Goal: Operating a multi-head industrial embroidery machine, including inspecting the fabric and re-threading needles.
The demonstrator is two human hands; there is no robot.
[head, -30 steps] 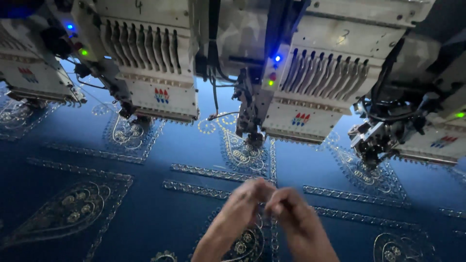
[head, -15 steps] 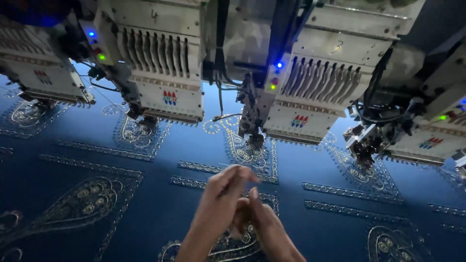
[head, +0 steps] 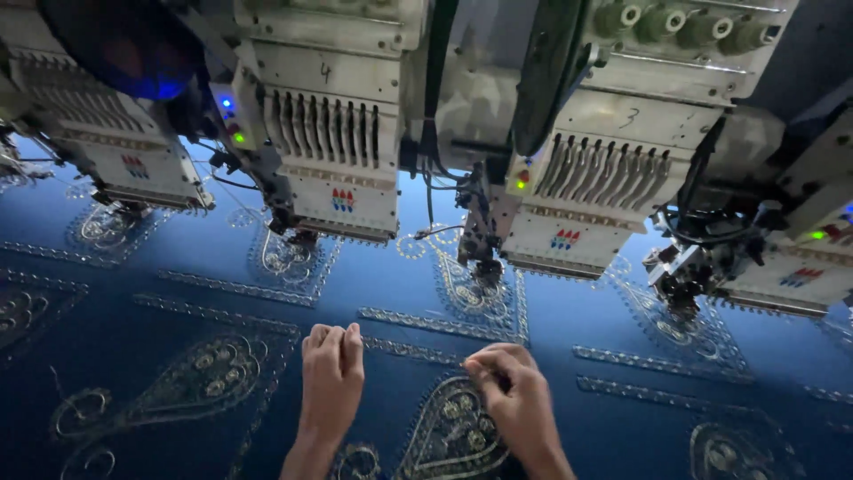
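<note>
Below, both hands rest apart on blue embroidered cloth [head: 551,311]: left hand [head: 331,369] curled shut, right hand [head: 515,391] grip pinched, contents unclear

Overhead clearance is limited — a row of embroidery heads [head: 342,151] hangs low over the blue fabric [head: 178,320], needle assemblies [head: 484,258] reaching down close to the cloth. Narrow gaps separate the heads. Nearer the person, the fabric lies open; left hand [head: 331,378] and right hand [head: 511,400] rest there, apart — passage between them.
</note>
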